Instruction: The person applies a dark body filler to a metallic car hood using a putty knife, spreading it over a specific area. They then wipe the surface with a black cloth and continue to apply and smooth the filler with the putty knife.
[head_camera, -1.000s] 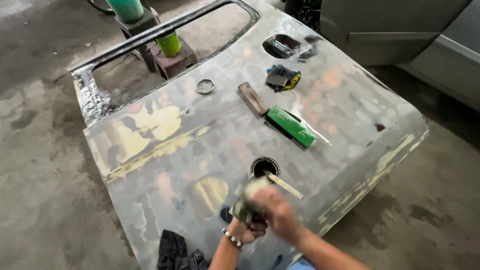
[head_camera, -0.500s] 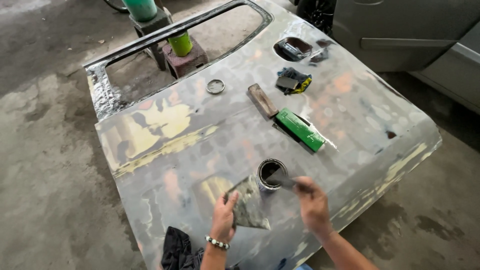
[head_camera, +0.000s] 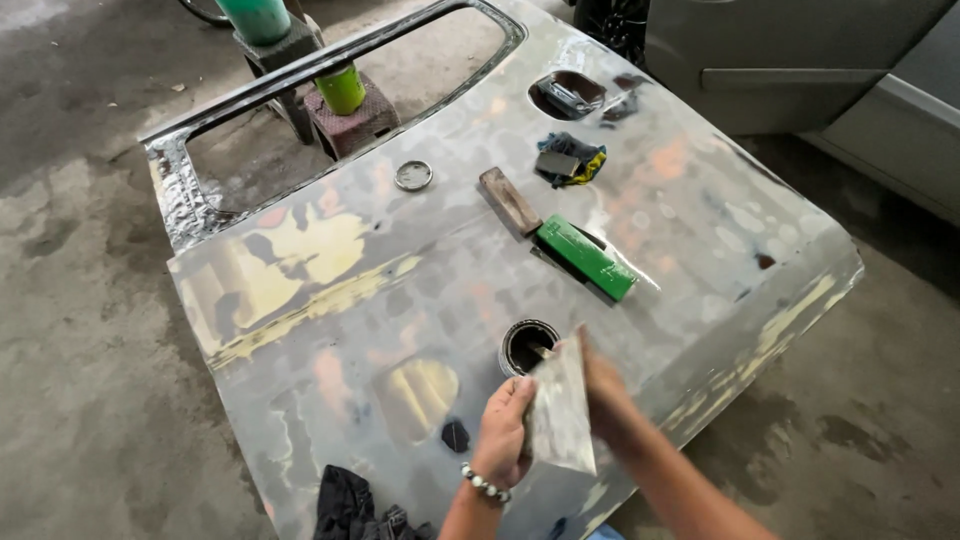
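Left hand (head_camera: 503, 432) grips a flat metal spreader board (head_camera: 562, 412) w/ closed fingers; right hand (head_camera: 603, 388) is mostly hidden behind it, grip can't tell. Both sit just beside the open filler can (head_camera: 527, 346) on the sanded car door panel (head_camera: 420, 300). Risk: board's edge could clip the can & tip it, spilling filler down the panel.

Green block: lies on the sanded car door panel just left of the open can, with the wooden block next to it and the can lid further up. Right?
Not quite. In the head view the green block lies up and to the right of the open can, not left of it. The rest holds: it is on the sanded car door panel, the wooden block is beside it, and the can lid lies further up.
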